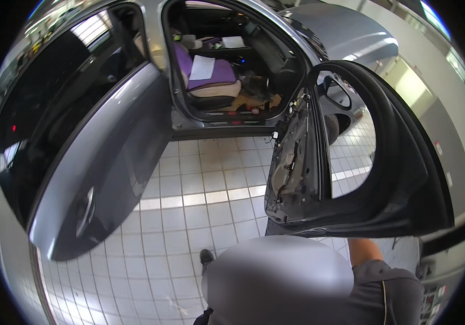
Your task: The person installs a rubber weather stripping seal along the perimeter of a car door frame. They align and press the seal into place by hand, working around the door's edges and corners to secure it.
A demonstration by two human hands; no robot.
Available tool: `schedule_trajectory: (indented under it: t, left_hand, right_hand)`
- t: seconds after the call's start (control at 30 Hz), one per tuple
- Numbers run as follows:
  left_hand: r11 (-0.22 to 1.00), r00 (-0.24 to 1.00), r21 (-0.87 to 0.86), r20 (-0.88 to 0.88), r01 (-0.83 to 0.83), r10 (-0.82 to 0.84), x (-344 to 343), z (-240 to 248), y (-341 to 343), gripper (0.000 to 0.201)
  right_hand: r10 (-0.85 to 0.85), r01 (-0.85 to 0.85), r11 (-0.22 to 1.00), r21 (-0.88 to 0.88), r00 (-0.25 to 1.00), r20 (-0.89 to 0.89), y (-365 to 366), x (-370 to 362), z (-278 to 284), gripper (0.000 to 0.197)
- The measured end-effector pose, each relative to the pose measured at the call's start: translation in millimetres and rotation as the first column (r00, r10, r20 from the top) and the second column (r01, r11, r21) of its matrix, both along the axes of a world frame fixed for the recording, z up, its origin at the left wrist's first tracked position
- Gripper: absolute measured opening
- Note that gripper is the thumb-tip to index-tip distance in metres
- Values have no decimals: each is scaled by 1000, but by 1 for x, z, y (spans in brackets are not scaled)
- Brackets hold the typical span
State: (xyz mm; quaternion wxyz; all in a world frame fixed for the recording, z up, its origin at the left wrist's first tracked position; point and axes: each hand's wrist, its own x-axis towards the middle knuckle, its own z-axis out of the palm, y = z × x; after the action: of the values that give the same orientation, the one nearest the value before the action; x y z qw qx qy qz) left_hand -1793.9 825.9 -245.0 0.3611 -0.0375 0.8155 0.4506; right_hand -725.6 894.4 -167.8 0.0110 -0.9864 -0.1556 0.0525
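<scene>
Neither my left hand nor my right hand shows in the head view. A person in a dark short-sleeved shirt (400, 295) fills the lower right, the head covered by a blur. Their bare arm (364, 251) reaches up to the lower edge of an open front car door (405, 157), and the hand is hidden behind it. On its inner side the door has no trim panel, so its inner metal and wiring (286, 176) lie bare. A side mirror (336, 93) shows through its window opening.
An open grey rear door (108, 173) stands at the left. Between the doors is a tiled floor (210, 168) with a dark shoe (206, 255) on it. Inside the car, a white sheet (202, 69) lies on a purple-covered seat (221, 73). The grey hood (346, 32) is beyond.
</scene>
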Motion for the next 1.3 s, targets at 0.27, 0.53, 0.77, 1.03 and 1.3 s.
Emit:
schedule_trajectory:
  t: [0.27,0.53,0.77,1.03,1.3]
  left_hand:
    - [797,762,43,263,603,-591,65,-62,186,45]
    - [384,358,-25,422,923,-833,99,-51,445,22]
    - [279,211,175,327,944,-921,165,-96,729,37]
    - [44,-13,151,355,988,-935,381,-36,976,43]
    - [-1,-11,25,387,1000,-922,554,-72,1124,30]
  right_hand:
    - [-344,-469,664,-582,500,-795,-50,-244,-167,60]
    - [324,-527,841,123,308,-894,285,-383,-99,75]
    - [27,-277,959,-56,287,-958,414,-357,-94,78]
    - [-56,650,760,15,88,-995,500,-298,-57,35]
    - [-225,496,863,101,554,-802,606,-182,-37,48]
